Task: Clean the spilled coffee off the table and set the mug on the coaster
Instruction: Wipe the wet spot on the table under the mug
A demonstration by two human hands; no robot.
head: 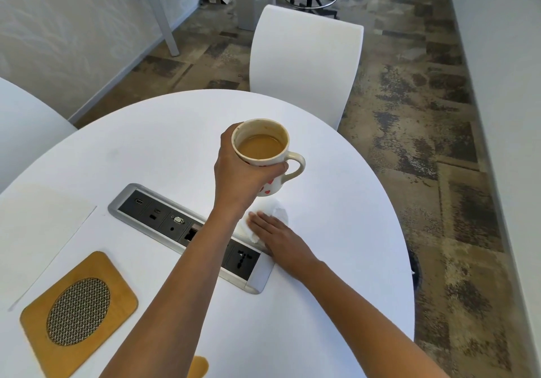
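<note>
My left hand (238, 169) grips a white mug (265, 150) with red hearts, lifted above the round white table (336, 202). The mug holds light brown coffee and its handle points right. Below it, my right hand (273, 235) lies flat with straight fingers on a crumpled white tissue (276, 212), pressing it on the tabletop. The spill itself is hidden under the tissue. A wooden coaster (79, 310) with a woven mesh oval in its middle lies at the near left of the table.
A recessed socket panel (164, 219) runs across the table under my left forearm. A white sheet (38, 225) lies at the left. A second wooden piece (199, 367) peeks at the bottom edge. White chairs (304, 64) stand behind and left of the table.
</note>
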